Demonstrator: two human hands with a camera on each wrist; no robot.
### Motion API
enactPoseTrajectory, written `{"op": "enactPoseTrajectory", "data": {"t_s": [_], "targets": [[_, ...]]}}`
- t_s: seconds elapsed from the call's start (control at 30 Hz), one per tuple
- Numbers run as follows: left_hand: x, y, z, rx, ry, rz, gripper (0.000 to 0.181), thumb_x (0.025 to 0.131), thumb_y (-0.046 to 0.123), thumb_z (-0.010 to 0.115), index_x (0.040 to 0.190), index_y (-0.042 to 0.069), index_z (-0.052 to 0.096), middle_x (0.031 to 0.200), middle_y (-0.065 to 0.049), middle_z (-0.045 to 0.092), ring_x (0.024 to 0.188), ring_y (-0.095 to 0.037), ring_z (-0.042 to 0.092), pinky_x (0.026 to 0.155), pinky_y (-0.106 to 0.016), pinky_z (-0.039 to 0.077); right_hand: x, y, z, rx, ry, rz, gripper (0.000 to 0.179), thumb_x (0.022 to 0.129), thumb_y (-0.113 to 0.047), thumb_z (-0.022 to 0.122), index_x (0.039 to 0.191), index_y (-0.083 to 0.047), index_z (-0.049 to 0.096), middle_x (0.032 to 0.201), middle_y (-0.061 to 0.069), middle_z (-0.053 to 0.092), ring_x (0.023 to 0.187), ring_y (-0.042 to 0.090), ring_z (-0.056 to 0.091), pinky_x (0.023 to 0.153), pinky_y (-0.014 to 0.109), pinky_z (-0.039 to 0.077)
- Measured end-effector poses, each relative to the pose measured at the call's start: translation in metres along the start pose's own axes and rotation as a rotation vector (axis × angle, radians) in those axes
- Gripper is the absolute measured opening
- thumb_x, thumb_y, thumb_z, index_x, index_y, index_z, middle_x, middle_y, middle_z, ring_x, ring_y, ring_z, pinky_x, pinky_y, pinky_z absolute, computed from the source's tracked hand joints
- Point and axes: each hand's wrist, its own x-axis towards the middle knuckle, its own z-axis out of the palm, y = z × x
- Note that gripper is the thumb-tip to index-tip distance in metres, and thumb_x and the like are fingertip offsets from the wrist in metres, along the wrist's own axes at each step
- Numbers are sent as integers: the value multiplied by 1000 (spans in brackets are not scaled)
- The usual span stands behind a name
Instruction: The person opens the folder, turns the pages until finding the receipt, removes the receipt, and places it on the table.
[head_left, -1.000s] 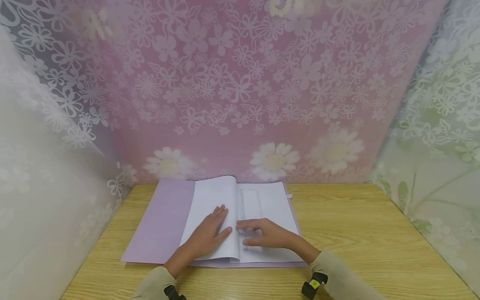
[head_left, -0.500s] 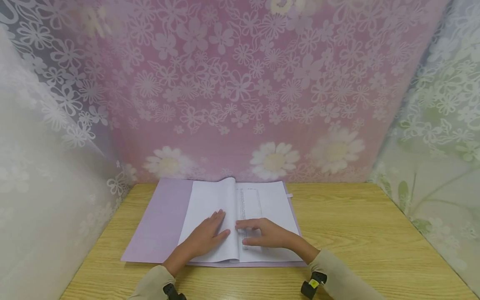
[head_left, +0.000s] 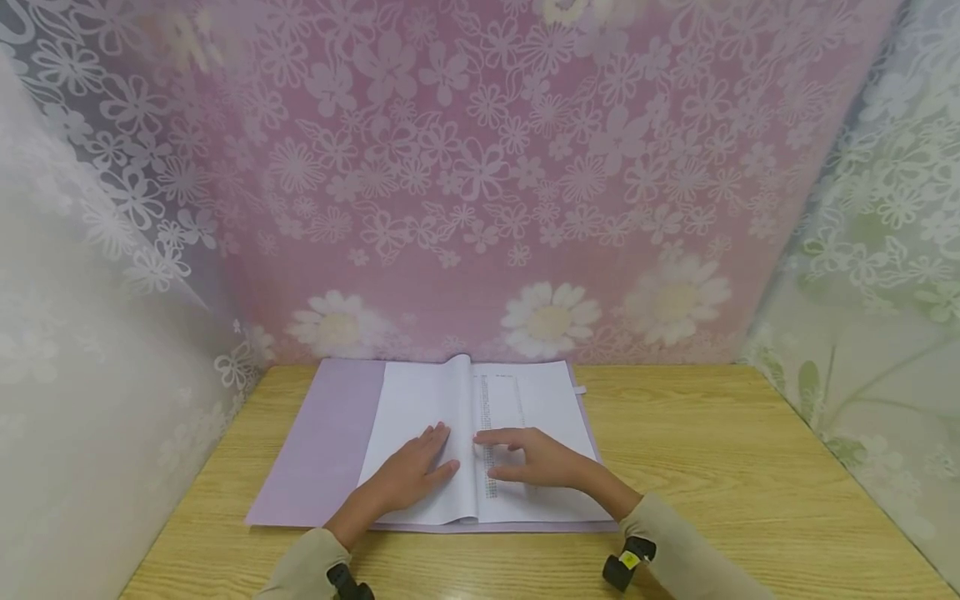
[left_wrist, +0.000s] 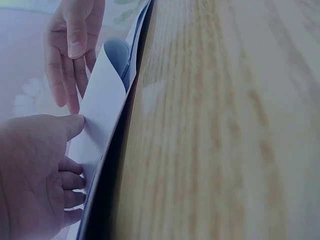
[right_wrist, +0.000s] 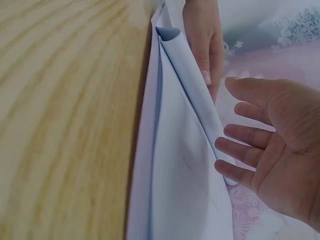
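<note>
A lilac folder [head_left: 318,442] lies opened out, with white sheets inside. My left hand [head_left: 412,473] rests on the turned-over left page [head_left: 420,392], fingers extended and pointing away from me. Along the middle, that page bends in a rounded roll [right_wrist: 192,70], its hollow end visible in both wrist views. My right hand [head_left: 543,460] is over the printed right page [head_left: 551,396], forefinger reaching to the roll and thumb lower down. In the right wrist view, the fingers of my right hand [right_wrist: 280,135] are spread and loosely extended, with nothing gripped.
The folder lies on a wood-grain table [head_left: 690,450], its far edge close to a pink flowered backdrop [head_left: 480,208]. Pale patterned sheets hang on both sides. A small white tab [head_left: 580,390] sticks out from the folder's right edge.
The left page has settled flatter and its outer edge shifted slightly left. My left hand has slid a little towards me, while my right hand has moved slightly farther away along the roll.
</note>
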Motion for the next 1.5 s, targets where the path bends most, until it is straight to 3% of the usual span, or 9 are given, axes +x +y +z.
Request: {"op": "enactPoseTrajectory", "data": {"t_s": [0.37, 0.6, 0.77, 1.0, 1.23, 1.5], "targets": [[1, 1, -1, -7, -8, -18, 71, 106, 44, 50, 158, -1, 33, 165, -19, 31, 154, -39, 30, 123, -58, 30, -2, 16, -35, 9, 164, 70, 60, 99, -28, 68, 152, -10, 48, 156, 13, 50, 139, 38, 53, 109, 57, 48], [0, 1, 0, -19, -11, -21, 71, 106, 45, 49, 158, -1, 31, 166, -19, 30, 154, -38, 28, 124, -57, 28, -9, 48, -50, -28, 346, 204, 63, 99, -23, 69, 154, -7, 44, 157, 19, 46, 140, 44, 49, 111, 58, 45], [0, -2, 2, -17, -11, -20, 72, 106, 47, 48, 158, -1, 31, 166, -19, 30, 154, -38, 28, 124, -57, 28, -19, 68, -55, 4, 419, 278, 69, 99, -27, 69, 157, -7, 38, 158, 24, 42, 144, 47, 42, 114, 62, 40], [0, -4, 3, -21, -5, -11, 72, 106, 45, 49, 158, -1, 31, 166, -18, 30, 155, -38, 28, 124, -56, 28, -27, 89, -59, 40, 457, 322, 75, 99, -27, 68, 159, -3, 31, 163, 26, 32, 149, 47, 32, 118, 63, 34], [0, -2, 2, -35, -5, -15, 71, 106, 44, 49, 158, -1, 31, 166, -19, 29, 155, -38, 27, 124, -57, 27, -29, 103, -59, 22, 425, 335, 76, 100, -23, 66, 158, 6, 25, 164, 29, 26, 151, 49, 24, 121, 62, 28], [0, -2, 2, -32, -5, -13, 71, 106, 44, 49, 158, -1, 31, 166, -19, 29, 155, -38, 27, 124, -57, 27, -29, 113, -58, 7, 399, 383, 79, 100, -27, 66, 158, 7, 24, 163, 29, 28, 152, 48, 24, 124, 60, 21]]}}
